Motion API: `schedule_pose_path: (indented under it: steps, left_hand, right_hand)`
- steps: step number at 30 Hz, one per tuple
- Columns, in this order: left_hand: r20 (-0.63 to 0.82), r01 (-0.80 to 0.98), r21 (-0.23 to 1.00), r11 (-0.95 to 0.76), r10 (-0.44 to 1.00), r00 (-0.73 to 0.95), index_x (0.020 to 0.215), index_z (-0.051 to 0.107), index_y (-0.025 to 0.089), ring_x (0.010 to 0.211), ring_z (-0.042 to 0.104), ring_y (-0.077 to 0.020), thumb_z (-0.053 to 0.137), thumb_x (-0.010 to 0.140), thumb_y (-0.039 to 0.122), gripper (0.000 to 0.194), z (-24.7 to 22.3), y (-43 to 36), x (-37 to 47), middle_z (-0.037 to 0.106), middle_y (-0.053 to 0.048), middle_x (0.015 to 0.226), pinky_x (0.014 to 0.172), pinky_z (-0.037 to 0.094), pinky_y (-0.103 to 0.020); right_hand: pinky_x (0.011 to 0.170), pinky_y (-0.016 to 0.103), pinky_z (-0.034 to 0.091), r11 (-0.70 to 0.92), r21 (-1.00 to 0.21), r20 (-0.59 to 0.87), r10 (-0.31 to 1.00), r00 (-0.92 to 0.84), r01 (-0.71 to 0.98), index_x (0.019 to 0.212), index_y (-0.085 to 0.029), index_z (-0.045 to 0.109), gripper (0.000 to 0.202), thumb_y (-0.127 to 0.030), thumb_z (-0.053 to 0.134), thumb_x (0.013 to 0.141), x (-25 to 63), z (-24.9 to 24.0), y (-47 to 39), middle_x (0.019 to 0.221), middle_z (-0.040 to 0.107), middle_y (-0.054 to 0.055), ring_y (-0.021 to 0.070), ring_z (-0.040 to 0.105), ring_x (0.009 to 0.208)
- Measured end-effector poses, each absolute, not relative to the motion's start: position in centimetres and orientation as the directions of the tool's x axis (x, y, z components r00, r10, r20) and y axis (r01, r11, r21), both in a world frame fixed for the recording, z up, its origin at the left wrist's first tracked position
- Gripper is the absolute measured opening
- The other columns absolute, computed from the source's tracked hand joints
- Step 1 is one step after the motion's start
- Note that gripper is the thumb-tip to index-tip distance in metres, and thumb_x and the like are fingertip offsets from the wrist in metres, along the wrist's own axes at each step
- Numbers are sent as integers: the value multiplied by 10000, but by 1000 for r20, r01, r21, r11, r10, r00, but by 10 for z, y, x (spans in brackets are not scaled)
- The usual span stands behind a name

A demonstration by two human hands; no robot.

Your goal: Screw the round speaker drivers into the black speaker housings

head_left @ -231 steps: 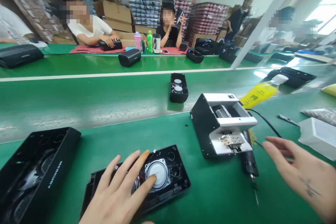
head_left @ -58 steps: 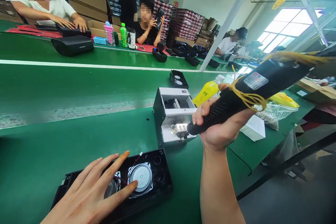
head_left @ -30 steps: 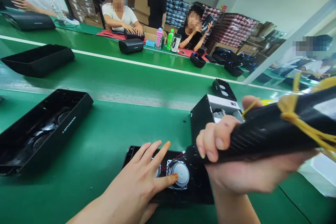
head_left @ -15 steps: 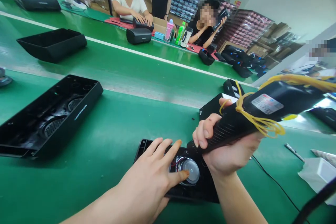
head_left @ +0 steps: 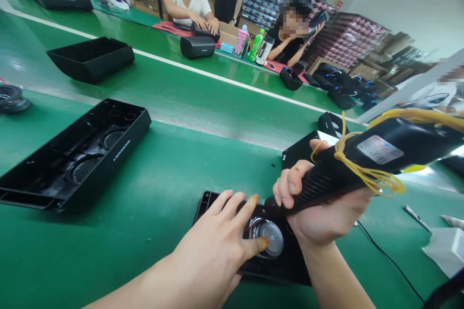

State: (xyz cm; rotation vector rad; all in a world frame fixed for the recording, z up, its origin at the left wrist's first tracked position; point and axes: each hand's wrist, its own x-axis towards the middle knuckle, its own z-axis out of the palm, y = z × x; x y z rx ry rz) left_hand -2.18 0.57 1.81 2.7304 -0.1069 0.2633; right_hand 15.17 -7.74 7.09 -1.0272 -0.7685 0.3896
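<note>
My left hand (head_left: pixel 221 236) lies over a black speaker panel (head_left: pixel 290 268) on the green table. Its fingers are spread across the top, one on the round metal back of a speaker driver (head_left: pixel 271 239), and the thumb is at the panel's near edge. My right hand (head_left: pixel 322 212) is wrapped around a black electric screwdriver (head_left: pixel 319 181) with a yellow cord tied about it. The screwdriver slants down to the left, its nose at the panel beside the driver. The bit's tip is hidden.
An open black speaker housing (head_left: pixel 119 154) lies at left, another shell (head_left: pixel 90 60) behind it. A loose driver (head_left: pixel 12 99) is at the left edge. Black boxes (head_left: pixel 299 149) stand behind the screwdriver. A pen-like tool (head_left: pixel 416 217) and white container (head_left: pixel 447 246) are at right. Co-workers (head_left: pixel 190 0) sit opposite.
The view has turned a little, so nearly everything sits further right. Both hands keep their places on the panel and the screwdriver.
</note>
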Motion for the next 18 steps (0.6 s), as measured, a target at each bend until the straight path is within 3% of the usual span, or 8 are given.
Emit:
schedule_pose_path:
  steps: [8, 15, 18]
  left_hand:
    - [184, -113, 381, -918, -44, 982, 1469, 663, 383, 1530, 490, -507, 830, 882, 428, 612, 21, 6, -19, 423, -227, 1720, 1234, 375, -769]
    - [180, -104, 394, -913, -34, 983, 1457, 664, 398, 1512, 488, -465, 821, 877, 431, 602, 23, 7, -20, 482, -169, 1652, 1252, 372, -728]
    - [185, -101, 405, -909, -27, 982, 1432, 675, 401, 1499, 486, -442, 843, 847, 435, 609, 23, 9, -19, 521, -160, 1588, 1267, 361, -706]
  right_hand:
    - [353, 244, 425, 493, -870, 393, 665, 635, 23, 1256, -294, 621, 603, -817, 635, 956, 151, 68, -76, 611, 575, -80, 139, 442, 352]
    - [351, 255, 449, 463, -886, 400, 751, 525, 12, 1192, -306, 596, 642, -866, 694, 894, 152, 65, -79, 615, 587, -88, 145, 468, 351]
    - [335, 238, 407, 447, -894, 363, 748, 556, -18, 1129, -302, 589, 689, -912, 716, 835, 147, 64, -78, 594, 579, -87, 136, 438, 338]
